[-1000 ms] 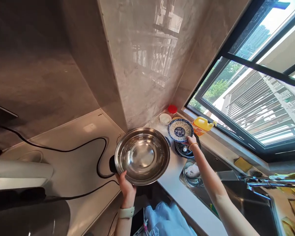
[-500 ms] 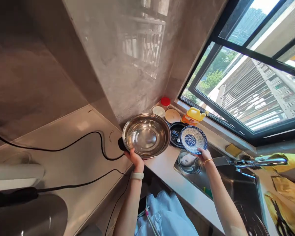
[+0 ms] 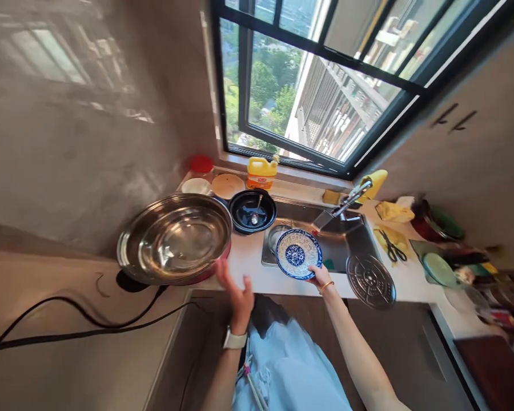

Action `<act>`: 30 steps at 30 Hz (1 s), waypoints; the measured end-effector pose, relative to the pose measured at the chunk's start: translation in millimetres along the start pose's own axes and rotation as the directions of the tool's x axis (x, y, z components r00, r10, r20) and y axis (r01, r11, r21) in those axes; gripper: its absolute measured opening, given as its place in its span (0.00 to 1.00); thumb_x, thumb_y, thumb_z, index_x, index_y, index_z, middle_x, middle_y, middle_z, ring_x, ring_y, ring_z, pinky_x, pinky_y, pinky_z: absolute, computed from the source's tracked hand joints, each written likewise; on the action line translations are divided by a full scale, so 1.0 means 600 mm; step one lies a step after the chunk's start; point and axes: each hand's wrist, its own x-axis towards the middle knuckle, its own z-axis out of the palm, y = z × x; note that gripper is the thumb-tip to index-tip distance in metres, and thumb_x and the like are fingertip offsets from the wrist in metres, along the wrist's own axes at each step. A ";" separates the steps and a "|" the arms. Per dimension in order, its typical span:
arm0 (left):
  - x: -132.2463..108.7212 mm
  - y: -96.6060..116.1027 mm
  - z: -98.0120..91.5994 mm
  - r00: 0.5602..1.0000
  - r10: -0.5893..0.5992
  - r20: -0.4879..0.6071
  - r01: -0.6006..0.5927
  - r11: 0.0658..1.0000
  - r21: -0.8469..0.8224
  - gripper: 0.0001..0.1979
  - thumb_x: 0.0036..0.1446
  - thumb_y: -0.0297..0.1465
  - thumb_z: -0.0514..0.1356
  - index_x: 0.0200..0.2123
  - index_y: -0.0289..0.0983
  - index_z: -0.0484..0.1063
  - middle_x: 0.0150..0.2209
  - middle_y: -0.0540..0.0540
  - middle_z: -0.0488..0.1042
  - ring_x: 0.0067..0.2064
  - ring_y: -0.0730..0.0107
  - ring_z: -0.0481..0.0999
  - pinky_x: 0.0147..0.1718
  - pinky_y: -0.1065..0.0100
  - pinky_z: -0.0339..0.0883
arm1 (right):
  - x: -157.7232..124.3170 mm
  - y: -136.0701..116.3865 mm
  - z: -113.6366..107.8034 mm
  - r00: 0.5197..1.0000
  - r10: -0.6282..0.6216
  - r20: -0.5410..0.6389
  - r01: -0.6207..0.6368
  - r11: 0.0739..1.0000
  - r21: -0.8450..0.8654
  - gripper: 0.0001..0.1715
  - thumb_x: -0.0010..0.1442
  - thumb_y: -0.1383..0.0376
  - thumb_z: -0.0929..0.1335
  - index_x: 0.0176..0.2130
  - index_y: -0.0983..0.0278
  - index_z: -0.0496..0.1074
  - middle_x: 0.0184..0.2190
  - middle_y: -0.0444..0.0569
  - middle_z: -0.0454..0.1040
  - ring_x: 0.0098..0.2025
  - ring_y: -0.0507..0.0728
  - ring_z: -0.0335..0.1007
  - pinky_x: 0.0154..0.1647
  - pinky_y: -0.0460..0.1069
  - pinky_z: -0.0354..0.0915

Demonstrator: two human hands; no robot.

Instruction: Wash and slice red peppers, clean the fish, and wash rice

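Note:
A blue and white patterned plate (image 3: pixel 297 254) is gripped at its lower right rim by my right hand (image 3: pixel 320 276), held over the near left part of the sink (image 3: pixel 346 242). My left hand (image 3: pixel 235 288) has its fingers spread and holds nothing. It hovers just right of and below a large steel basin (image 3: pixel 188 240), apart from its rim. Under the basin a red-sided appliance shows in part. Beneath the plate, a clear bowl (image 3: pixel 276 234) in the sink is mostly hidden.
A black pot (image 3: pixel 252 211) with a ladle in it stands behind the counter's middle, near a yellow detergent jug (image 3: pixel 261 173). A perforated steamer rack (image 3: pixel 370 279) lies at the sink's right front. Scissors (image 3: pixel 393 246) rest by the faucet (image 3: pixel 346 202). Black cables (image 3: pixel 89 319) cross the left counter.
My left hand has let go of the steel basin and opened. My view has turned right toward the sink and window. The plate stays in my right hand.

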 end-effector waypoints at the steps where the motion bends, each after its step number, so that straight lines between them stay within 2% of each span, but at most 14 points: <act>1: -0.019 0.011 0.036 0.986 -0.007 0.166 0.016 0.998 -0.054 0.35 0.57 0.39 0.57 0.65 0.34 0.53 0.68 0.34 0.49 0.70 0.53 0.45 0.66 0.53 0.41 | -0.006 0.007 -0.020 1.000 0.001 -0.018 -0.001 1.000 0.010 0.19 0.41 0.73 0.69 0.36 0.61 0.65 0.21 0.39 0.71 0.19 0.51 0.68 0.18 0.46 0.71; 2: -0.034 0.018 0.074 0.952 -0.032 0.306 0.057 0.996 -0.071 0.35 0.56 0.39 0.58 0.64 0.34 0.54 0.67 0.33 0.52 0.69 0.52 0.49 0.65 0.52 0.46 | -0.011 0.013 -0.039 1.000 0.005 -0.029 -0.005 1.000 0.015 0.19 0.41 0.72 0.69 0.36 0.61 0.64 0.20 0.39 0.71 0.18 0.50 0.68 0.17 0.45 0.71; 4: -0.053 0.026 0.146 0.845 -0.148 0.514 0.199 0.979 -0.046 0.34 0.55 0.39 0.60 0.62 0.33 0.57 0.62 0.30 0.61 0.63 0.50 0.62 0.60 0.53 0.57 | -0.016 0.020 -0.078 0.999 0.022 -0.030 -0.021 0.999 0.025 0.19 0.40 0.72 0.69 0.35 0.61 0.64 0.18 0.38 0.69 0.17 0.50 0.67 0.16 0.44 0.69; 6: -0.065 0.029 0.208 0.732 -0.231 0.640 0.297 0.955 0.006 0.29 0.55 0.38 0.60 0.58 0.33 0.63 0.54 0.32 0.71 0.55 0.52 0.71 0.54 0.55 0.64 | -0.017 0.022 -0.117 0.999 0.039 -0.015 -0.038 0.997 0.060 0.19 0.40 0.71 0.70 0.34 0.61 0.64 0.17 0.37 0.68 0.18 0.50 0.67 0.16 0.44 0.69; 7: -0.072 0.030 0.234 0.690 -0.244 0.681 0.313 0.949 0.023 0.25 0.55 0.37 0.60 0.55 0.33 0.67 0.50 0.34 0.74 0.52 0.54 0.74 0.51 0.56 0.66 | -0.016 0.023 -0.137 0.999 0.044 -0.006 -0.043 0.995 0.086 0.19 0.39 0.71 0.70 0.34 0.61 0.63 0.17 0.36 0.67 0.18 0.50 0.68 0.16 0.43 0.69; 11: -0.127 0.046 0.337 0.605 -0.186 0.774 0.253 0.967 0.034 0.17 0.55 0.33 0.58 0.47 0.35 0.73 0.39 0.40 0.78 0.44 0.58 0.76 0.46 0.59 0.69 | 0.005 0.025 -0.238 0.999 0.037 -0.023 -0.032 0.981 0.192 0.21 0.39 0.71 0.67 0.36 0.60 0.63 0.18 0.35 0.69 0.19 0.50 0.68 0.17 0.43 0.69; 15: -0.236 0.079 0.467 0.545 -0.142 0.826 0.205 0.978 0.032 0.16 0.54 0.34 0.57 0.45 0.35 0.73 0.39 0.40 0.78 0.45 0.58 0.76 0.46 0.59 0.68 | 0.054 0.026 -0.389 0.996 0.028 -0.089 -0.002 0.960 0.279 0.21 0.39 0.72 0.66 0.37 0.60 0.63 0.18 0.36 0.69 0.20 0.51 0.70 0.19 0.44 0.71; 18: -0.331 0.102 0.570 0.574 -0.122 0.810 0.140 0.989 0.049 0.19 0.58 0.36 0.54 0.50 0.34 0.70 0.49 0.36 0.75 0.53 0.56 0.72 0.53 0.57 0.64 | 0.100 0.023 -0.527 0.988 0.058 -0.142 -0.005 0.939 0.344 0.19 0.39 0.71 0.66 0.35 0.60 0.64 0.19 0.38 0.70 0.21 0.52 0.70 0.20 0.47 0.72; 20: -0.386 0.108 0.624 0.632 -0.101 0.769 0.022 0.993 0.113 0.23 0.59 0.35 0.52 0.55 0.32 0.66 0.58 0.32 0.68 0.60 0.53 0.66 0.58 0.54 0.57 | 0.134 0.019 -0.616 0.979 0.050 -0.196 0.031 0.920 0.390 0.18 0.39 0.70 0.66 0.35 0.60 0.64 0.19 0.40 0.70 0.21 0.53 0.70 0.21 0.48 0.73; 22: -0.428 0.103 0.662 0.702 -0.118 0.702 -0.105 0.958 0.265 0.27 0.58 0.35 0.54 0.58 0.28 0.63 0.62 0.26 0.60 0.65 0.48 0.57 0.62 0.48 0.49 | 0.170 0.014 -0.694 0.962 0.025 -0.273 0.094 0.905 0.414 0.19 0.41 0.69 0.66 0.37 0.59 0.65 0.21 0.39 0.70 0.23 0.53 0.71 0.22 0.49 0.74; 24: -0.455 0.090 0.682 0.771 -0.155 0.617 -0.175 0.881 0.440 0.30 0.56 0.36 0.56 0.59 0.24 0.62 0.64 0.22 0.56 0.67 0.41 0.50 0.62 0.43 0.44 | 0.209 0.007 -0.755 0.923 0.014 -0.385 0.159 0.896 0.414 0.23 0.43 0.68 0.65 0.42 0.57 0.64 0.24 0.38 0.71 0.25 0.52 0.71 0.24 0.49 0.75; 26: -0.468 0.071 0.690 0.823 -0.180 0.539 -0.196 0.800 0.567 0.29 0.56 0.36 0.56 0.56 0.22 0.64 0.64 0.19 0.54 0.68 0.38 0.46 0.61 0.41 0.42 | 0.247 0.000 -0.799 0.867 0.030 -0.498 0.200 0.894 0.402 0.25 0.45 0.68 0.64 0.46 0.56 0.61 0.29 0.38 0.73 0.27 0.51 0.72 0.28 0.50 0.75; 28: -0.468 0.052 0.691 0.848 -0.198 0.493 -0.205 0.735 0.647 0.25 0.58 0.36 0.54 0.52 0.21 0.68 0.63 0.18 0.55 0.68 0.38 0.44 0.61 0.41 0.43 | 0.283 -0.007 -0.827 0.824 0.039 -0.565 0.220 0.898 0.382 0.26 0.47 0.67 0.62 0.47 0.55 0.59 0.34 0.39 0.73 0.30 0.51 0.73 0.31 0.50 0.76; 30: -0.462 0.038 0.689 0.843 -0.219 0.491 -0.220 0.692 0.687 0.22 0.59 0.36 0.53 0.47 0.23 0.72 0.62 0.19 0.57 0.68 0.38 0.43 0.61 0.41 0.44 | 0.314 -0.015 -0.844 0.813 0.034 -0.581 0.217 0.909 0.357 0.24 0.48 0.67 0.61 0.47 0.56 0.58 0.37 0.41 0.73 0.32 0.52 0.74 0.32 0.52 0.76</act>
